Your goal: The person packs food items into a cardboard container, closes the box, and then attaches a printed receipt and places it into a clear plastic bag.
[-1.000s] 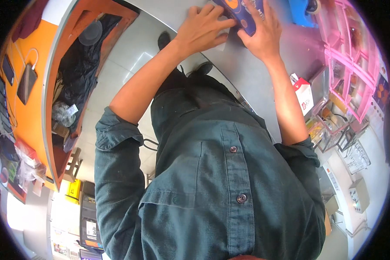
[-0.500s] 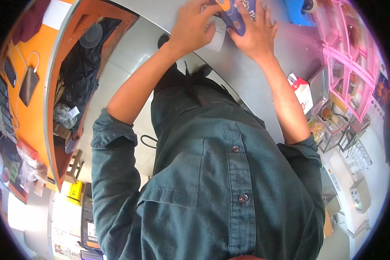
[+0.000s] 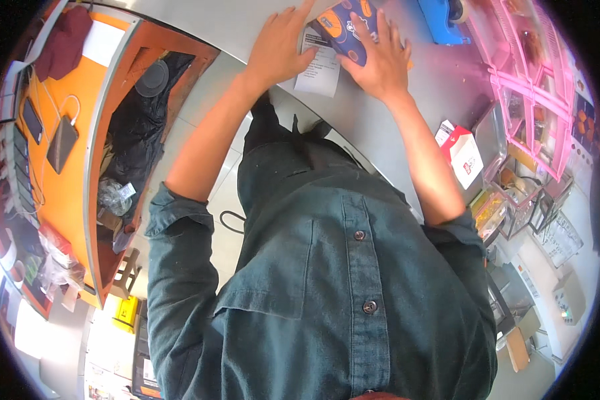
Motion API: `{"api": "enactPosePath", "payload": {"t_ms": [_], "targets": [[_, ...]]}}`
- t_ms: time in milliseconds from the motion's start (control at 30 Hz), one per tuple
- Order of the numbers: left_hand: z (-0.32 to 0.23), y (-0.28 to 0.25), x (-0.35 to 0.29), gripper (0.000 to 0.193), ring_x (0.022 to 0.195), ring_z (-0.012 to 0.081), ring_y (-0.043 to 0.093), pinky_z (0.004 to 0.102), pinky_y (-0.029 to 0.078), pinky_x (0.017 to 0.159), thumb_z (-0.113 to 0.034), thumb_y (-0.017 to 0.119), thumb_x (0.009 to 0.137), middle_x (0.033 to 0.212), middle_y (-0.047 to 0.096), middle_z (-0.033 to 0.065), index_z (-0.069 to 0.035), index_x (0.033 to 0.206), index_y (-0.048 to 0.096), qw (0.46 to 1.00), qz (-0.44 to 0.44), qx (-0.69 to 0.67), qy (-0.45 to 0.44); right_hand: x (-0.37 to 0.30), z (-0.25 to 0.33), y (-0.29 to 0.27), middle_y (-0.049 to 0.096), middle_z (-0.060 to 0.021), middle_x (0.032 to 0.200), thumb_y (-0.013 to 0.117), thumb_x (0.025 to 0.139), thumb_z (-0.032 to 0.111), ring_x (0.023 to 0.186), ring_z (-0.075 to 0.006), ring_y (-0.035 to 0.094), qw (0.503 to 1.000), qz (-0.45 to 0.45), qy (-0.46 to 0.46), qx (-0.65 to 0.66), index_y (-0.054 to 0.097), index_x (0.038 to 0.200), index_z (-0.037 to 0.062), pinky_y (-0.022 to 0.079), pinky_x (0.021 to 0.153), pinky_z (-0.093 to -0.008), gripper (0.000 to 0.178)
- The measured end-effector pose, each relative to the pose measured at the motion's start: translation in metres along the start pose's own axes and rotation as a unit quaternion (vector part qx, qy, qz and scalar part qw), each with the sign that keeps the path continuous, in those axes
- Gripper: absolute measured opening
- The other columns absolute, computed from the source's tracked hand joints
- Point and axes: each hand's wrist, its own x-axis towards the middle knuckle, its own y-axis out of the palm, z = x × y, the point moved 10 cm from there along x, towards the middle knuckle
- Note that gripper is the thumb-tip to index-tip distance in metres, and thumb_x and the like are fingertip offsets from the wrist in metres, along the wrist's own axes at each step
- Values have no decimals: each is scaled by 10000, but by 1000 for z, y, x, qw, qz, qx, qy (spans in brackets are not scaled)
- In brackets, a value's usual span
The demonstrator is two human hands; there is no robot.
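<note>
A flat dark-blue and orange package [image 3: 344,35] lies on the metal counter near the top edge of the head view. My right hand [image 3: 382,70] rests on its right side with fingers spread flat, so part of the package is covered. Under its lower left edge pokes out a white printed paper slip [image 3: 319,75], reaching to the counter's front edge. To the left of the slip, my left hand [image 3: 279,48] is open, thumb toward the paper and fingers stretched away from me; it appears to hold nothing.
On the right, pink plastic racks [image 3: 530,93] border the counter [image 3: 440,80], with a blue holder [image 3: 443,23] beyond my right hand. A red and white packet [image 3: 463,157] lies by my right forearm. At left stands an orange desk [image 3: 73,200] carrying phones and cables.
My left hand has come away from the package's left edge and its fingers have straightened. More of the package and slip shows. The whole view has shifted slightly; my right hand stays on the package.
</note>
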Motion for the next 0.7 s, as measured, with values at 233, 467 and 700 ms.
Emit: {"api": "enactPosePath", "payload": {"t_ms": [233,467,700], "targets": [[5,13,-21,890,1373,402,382,537,251,1159,-256,767,772,1452,461,177,-52,1503,303,997,35,62,13,1,-8,17,268,-188,1571,788,698,370,1336,-405,378,1000,-15,-18,-8,377,1492,364,366,947,-667,894],[7,7,-10,862,1377,393,384,527,265,1151,-207,761,776,1443,457,214,-26,1491,315,997,54,46,27,19,-12,22,231,-160,1595,813,679,406,1391,-402,328,999,38,11,26,344,1502,380,324,996,-671,948],[-72,-35,21,610,1366,411,398,528,293,1136,-120,682,833,1451,434,255,20,1391,478,983,-47,-164,67,-19,-38,-52,347,-180,1545,705,893,394,1444,-311,304,813,-173,186,524,339,1512,87,283,1165,-423,782]]}}
